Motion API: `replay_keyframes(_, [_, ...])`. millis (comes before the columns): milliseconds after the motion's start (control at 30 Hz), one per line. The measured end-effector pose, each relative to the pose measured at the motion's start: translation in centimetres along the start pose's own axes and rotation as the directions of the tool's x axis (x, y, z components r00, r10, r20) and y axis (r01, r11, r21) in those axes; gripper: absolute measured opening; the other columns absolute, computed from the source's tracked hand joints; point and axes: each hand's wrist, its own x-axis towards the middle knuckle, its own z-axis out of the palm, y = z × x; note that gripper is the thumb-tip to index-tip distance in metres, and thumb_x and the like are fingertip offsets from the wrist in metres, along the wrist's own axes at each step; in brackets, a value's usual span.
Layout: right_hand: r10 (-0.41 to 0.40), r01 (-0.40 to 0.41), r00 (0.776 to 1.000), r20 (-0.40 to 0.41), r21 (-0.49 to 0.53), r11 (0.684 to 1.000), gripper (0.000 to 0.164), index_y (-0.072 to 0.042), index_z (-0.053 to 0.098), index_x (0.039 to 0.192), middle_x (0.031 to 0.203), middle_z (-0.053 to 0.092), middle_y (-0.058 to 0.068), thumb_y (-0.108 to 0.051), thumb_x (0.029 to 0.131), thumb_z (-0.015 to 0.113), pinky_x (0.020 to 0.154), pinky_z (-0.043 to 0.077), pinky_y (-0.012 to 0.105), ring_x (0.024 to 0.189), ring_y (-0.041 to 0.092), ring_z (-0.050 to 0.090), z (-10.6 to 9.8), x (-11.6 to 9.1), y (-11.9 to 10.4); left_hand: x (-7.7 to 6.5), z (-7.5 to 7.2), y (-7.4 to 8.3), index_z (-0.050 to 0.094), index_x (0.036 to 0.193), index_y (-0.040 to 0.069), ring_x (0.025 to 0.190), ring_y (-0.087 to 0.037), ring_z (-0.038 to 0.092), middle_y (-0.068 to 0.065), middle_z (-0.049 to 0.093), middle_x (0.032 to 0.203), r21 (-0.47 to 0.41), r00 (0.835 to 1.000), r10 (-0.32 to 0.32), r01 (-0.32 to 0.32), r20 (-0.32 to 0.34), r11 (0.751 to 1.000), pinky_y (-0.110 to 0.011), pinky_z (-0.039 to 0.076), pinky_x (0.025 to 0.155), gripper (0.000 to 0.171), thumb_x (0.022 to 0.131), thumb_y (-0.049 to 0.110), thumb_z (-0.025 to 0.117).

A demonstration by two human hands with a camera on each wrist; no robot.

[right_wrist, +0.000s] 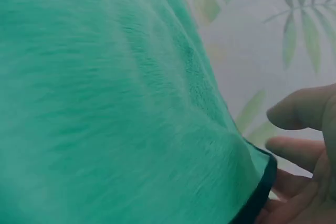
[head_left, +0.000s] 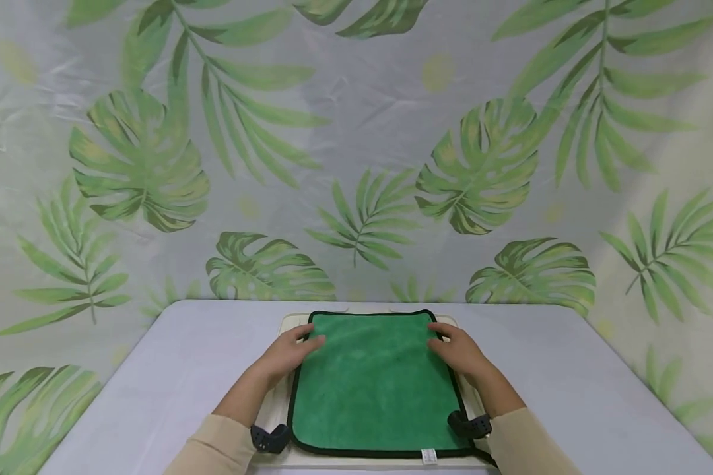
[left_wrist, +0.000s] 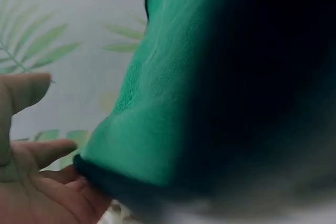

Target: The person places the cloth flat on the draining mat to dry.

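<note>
A green cloth (head_left: 375,382) with black edging and a small white label (head_left: 429,456) on its near edge is spread flat in the head view. My left hand (head_left: 291,351) is at its upper left edge, thumb and forefinger apart, the other fingers partly hidden under the edge. In the left wrist view, the left fingers (left_wrist: 58,150) touch the cloth's dark border. At the upper right edge is my right hand (head_left: 459,348), its thumb spread from the fingers. The right wrist view shows the cloth's corner (right_wrist: 270,166) lying over some right-hand fingers.
Under the cloth lies a cream tray-like board (head_left: 273,412), its rim showing around the sides. It rests on a table with a white cover (head_left: 208,349). Behind hangs a leaf-printed curtain (head_left: 368,119). Dark wrist straps (head_left: 270,439) sit at both cuffs.
</note>
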Motion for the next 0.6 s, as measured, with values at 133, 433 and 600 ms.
replay_keyframes(133, [0.035,-0.037,0.999,0.028,0.09,0.995,0.054,-0.002,0.038,0.156,0.166,0.024,0.028,-0.016,0.105,0.048,0.118,0.035,0.063,0.151,0.051,0.026,0.2,1.8,-0.5,2.3,-0.4,0.6,0.037,0.156,0.0,0.151,-0.049,0.029,-0.026,0.03,0.164,-0.126,0.999,-0.051,0.05,-0.011,0.991,-0.062,0.034,0.119,0.061,0.107,0.034,0.05])
replay_keyframes(433, [0.103,-0.106,0.994,0.029,0.378,0.92,0.058,-0.003,0.028,0.16,0.166,0.019,0.029,-0.015,0.106,0.045,0.119,0.034,0.06,0.15,0.05,0.027,-0.5,2.5,-0.3,2.4,-1.8,0.2,0.032,0.16,0.007,0.149,-0.047,0.034,-0.023,0.027,0.166,-0.2,0.994,-0.055,0.036,-0.092,0.979,-0.057,0.045,0.113,0.061,0.107,0.031,0.05])
replay_keyframes(600, [-0.032,0.036,0.999,0.02,-0.193,0.98,0.058,0.0,0.038,0.155,0.157,0.035,0.036,-0.015,0.102,0.055,0.095,0.051,0.057,0.12,0.052,0.057,-0.5,0.5,-0.4,0.6,-2.1,-0.3,0.037,0.158,0.007,0.146,-0.05,0.037,-0.026,0.03,0.164,0.098,0.999,0.028,-0.026,-0.016,0.995,-0.063,0.041,0.113,0.061,0.104,0.027,0.057])
